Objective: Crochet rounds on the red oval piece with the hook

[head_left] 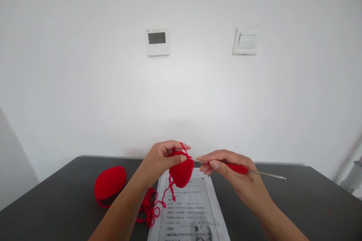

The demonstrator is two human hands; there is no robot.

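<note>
My left hand (166, 155) pinches a small red crocheted piece (182, 173) by its upper edge, above a printed sheet. A strand of red yarn (185, 148) runs up over the left index finger. In my right hand (230, 163) is a double-ended crochet hook (237, 168) with a red grip and metal shafts. One shaft reaches left to the top edge of the red piece, where its tip is hidden in the yarn; the other points right, past the hand. Loose yarn (171, 184) hangs below the piece.
A red yarn ball (110, 182) lies on the dark table (65, 192) at left. Tangled red yarn (148, 207) rests beside and partly over the printed paper (192, 211). Behind the table stands a white wall with a control panel (157, 42) and a light switch (246, 41).
</note>
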